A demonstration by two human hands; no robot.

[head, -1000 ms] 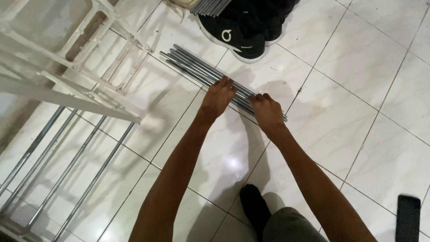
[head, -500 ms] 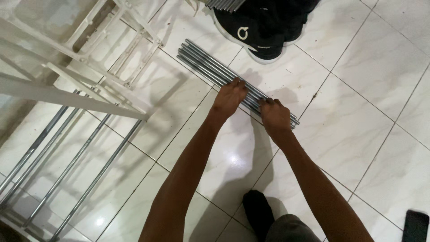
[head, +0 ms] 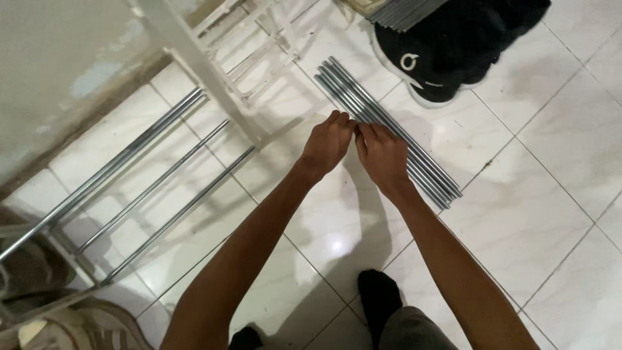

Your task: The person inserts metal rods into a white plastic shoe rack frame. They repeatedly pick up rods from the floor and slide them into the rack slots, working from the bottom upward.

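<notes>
Looking down from my head camera, I see both my bare arms reaching toward a bundle of thin grey metal rods (head: 414,152) lying side by side on the white tiled floor (head: 538,214), running diagonally from far centre to near right. My left hand (head: 328,144) and right hand (head: 382,155) meet over the middle of the bundle, fingers curled down onto the rods; whether they actually pinch one I cannot tell. The rods lie flat and parallel, probably so single ones are easy to pick out. To the left stands a white rack frame (head: 214,78), with a chrome rail frame (head: 142,181) lying beneath it. A black shoe (head: 427,65) sits far right. My dark-socked foot (head: 379,298) is near.
</notes>
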